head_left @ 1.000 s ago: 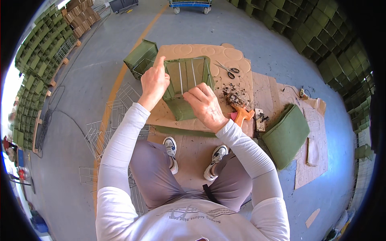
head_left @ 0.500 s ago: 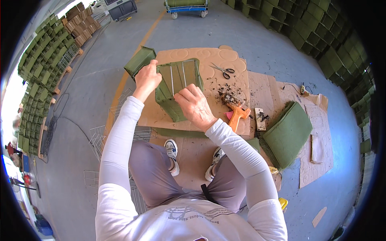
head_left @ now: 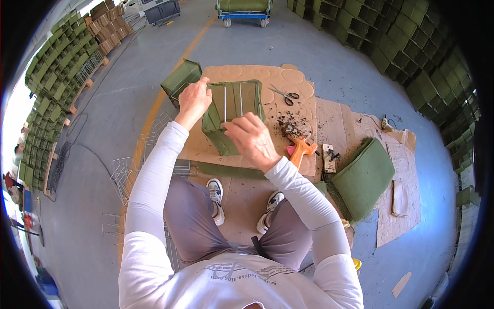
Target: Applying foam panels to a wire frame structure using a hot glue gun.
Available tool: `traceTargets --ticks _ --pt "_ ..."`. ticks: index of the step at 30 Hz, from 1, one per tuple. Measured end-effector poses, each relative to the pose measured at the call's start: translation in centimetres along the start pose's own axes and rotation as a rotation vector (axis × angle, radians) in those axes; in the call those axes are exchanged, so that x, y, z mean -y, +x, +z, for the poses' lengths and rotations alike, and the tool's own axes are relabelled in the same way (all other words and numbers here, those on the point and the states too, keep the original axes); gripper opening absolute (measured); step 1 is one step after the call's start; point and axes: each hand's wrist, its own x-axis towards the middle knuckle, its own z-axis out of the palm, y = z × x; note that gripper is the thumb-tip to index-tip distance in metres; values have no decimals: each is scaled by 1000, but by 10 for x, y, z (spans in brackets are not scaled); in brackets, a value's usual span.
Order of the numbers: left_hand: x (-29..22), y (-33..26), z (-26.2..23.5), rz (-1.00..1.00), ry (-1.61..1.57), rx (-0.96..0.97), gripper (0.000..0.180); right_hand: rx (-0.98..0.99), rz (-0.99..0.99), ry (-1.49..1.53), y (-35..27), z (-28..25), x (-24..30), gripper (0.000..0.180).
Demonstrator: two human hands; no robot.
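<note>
A green fabric box with thin metal wire rods (head_left: 225, 103) across it stands on the cardboard between my knees and the far side. At its left rim my left hand (head_left: 194, 102) is closed, pinching the fabric edge. My right hand (head_left: 251, 139) is closed in a pinch on the near rim of the same box, by the lower end of a wire rod. The fingertips hide what exactly lies between them. Just beyond my left hand, a second green box (head_left: 180, 77) rests tilted.
Scissors (head_left: 287, 96), dark scraps and an orange gun-shaped tool (head_left: 304, 148) lie on the cardboard (head_left: 293, 77) to the right. Folded green fabric (head_left: 363, 177) is stacked further right. Wire frames (head_left: 123, 175) lie at left. Green boxes (head_left: 350, 20) are piled behind; a blue cart (head_left: 244, 14) stands ahead.
The whole view has shifted slightly. Both hands keep their places on the green box's rim, with only a small movement of the fingers.
</note>
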Motion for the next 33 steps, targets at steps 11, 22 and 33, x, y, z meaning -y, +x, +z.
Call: traceTargets --ticks 11,22,33 --pt "-10 -47 -19 -186 -97 255 38 -130 959 449 -20 7 -76 51" --pt "-42 -38 -15 230 5 -119 9 12 1052 861 -43 -50 -77 57" --pt "-81 -65 -8 280 35 -222 16 209 1225 -375 -216 -30 -66 51"
